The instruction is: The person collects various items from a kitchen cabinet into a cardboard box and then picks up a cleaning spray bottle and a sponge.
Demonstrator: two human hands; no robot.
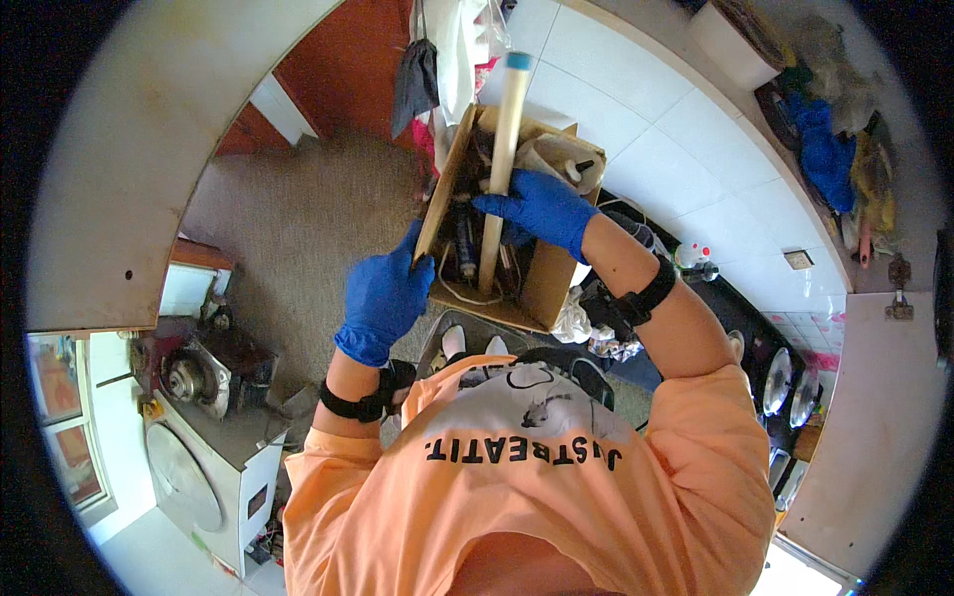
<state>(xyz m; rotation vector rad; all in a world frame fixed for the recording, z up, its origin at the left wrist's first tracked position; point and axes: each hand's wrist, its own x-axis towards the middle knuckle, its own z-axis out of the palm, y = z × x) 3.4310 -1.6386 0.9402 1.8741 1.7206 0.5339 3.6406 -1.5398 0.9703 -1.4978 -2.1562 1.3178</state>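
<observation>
Both my hands wear blue gloves. My left hand point(389, 300) grips the left side wall of an open cardboard box point(538, 287). My right hand point(542, 210) is wrapped around a long, pale rod point(510, 119) with a blue end. The rod stands tilted in the box, its lower end inside and its blue end rising past the far rim. A dark cylindrical item point(465, 242) lies beside the rod, with a white cord point(447, 279) near it. At the box's far right corner is a whitish bag point(542, 153). Deeper contents are too dark to tell.
A black counter point(715, 313) runs along the tiled wall point(633, 127) at right. Above it, a shelf point(790, 175) holds bags and a blue bundle. A dark pouch point(416, 82) hangs beyond the box. To the left stand a metal appliance point(205, 372) and a white cabinet point(261, 488).
</observation>
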